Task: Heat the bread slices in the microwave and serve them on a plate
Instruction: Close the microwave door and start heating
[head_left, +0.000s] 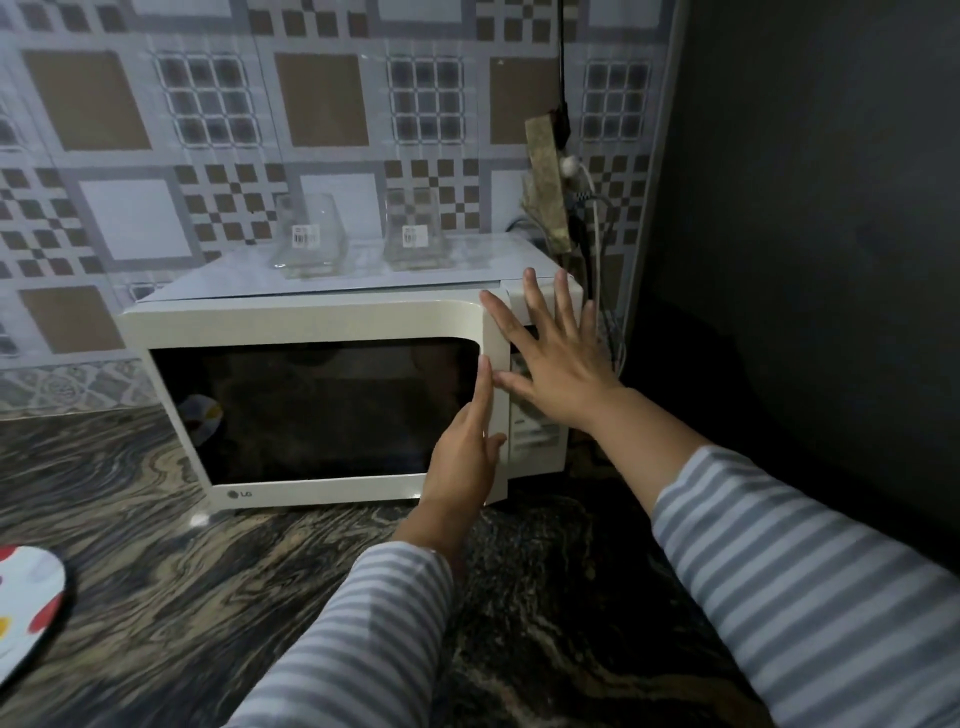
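A cream microwave (291, 322) stands on the dark marbled counter against the tiled wall. Its door with the dark window (322, 410) sits slightly ajar at the right edge. My left hand (467, 447) lies with straight fingers on the door's right edge, index finger pointing up. My right hand (550, 358) is spread flat over the control panel at the microwave's right side. A white plate (26, 613) with red and yellow spots lies at the left edge of the counter, partly cut off. No bread slices are visible; the window is too dark to see inside.
Two clear glass containers (309, 236) (415, 234) stand on top of the microwave. Cables and a plug (569, 166) hang down the wall behind its right corner. A dark wall (805, 208) closes the right side. The marbled counter (208, 597) stretches in front.
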